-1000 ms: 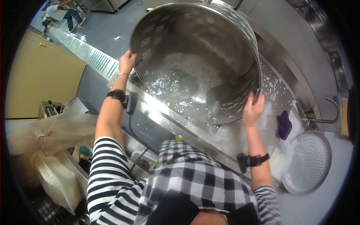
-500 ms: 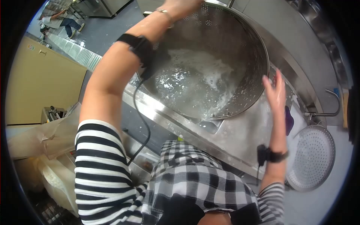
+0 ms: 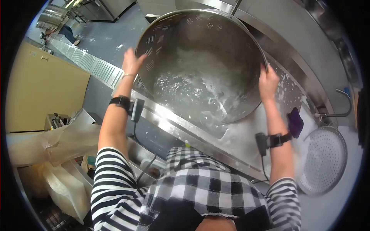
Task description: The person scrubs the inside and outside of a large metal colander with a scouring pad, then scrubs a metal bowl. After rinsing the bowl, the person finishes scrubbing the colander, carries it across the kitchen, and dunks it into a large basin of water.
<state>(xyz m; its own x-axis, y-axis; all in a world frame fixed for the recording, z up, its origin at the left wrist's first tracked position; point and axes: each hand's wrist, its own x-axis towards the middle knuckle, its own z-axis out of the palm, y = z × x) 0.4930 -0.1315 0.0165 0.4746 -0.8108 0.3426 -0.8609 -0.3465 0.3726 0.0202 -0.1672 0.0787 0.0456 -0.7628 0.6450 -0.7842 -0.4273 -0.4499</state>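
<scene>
A large round steel pot with perforated walls (image 3: 200,42) stands tilted in front of me, its mouth facing me. Cloudy, frothy water (image 3: 189,92) swirls inside it. My right hand (image 3: 268,82) grips the pot's right rim, fingers wrapped over the edge. At the left rim is my left hand (image 3: 133,63), its thumb spread from the fingers and pointing at the edge.
A wet steel sink counter (image 3: 246,134) surrounds the pot. To the right lie a purple cloth (image 3: 295,123) and a round perforated plate (image 3: 323,159), near a thin tap (image 3: 333,114). Plastic bags (image 3: 65,184) sit at lower left. Farther off, a person (image 3: 67,34) is by a floor grate (image 3: 88,59).
My left hand has come down from the pot's far rim to its left side. My right hand has moved up and closed on the right rim. The pot has tilted and shifted.
</scene>
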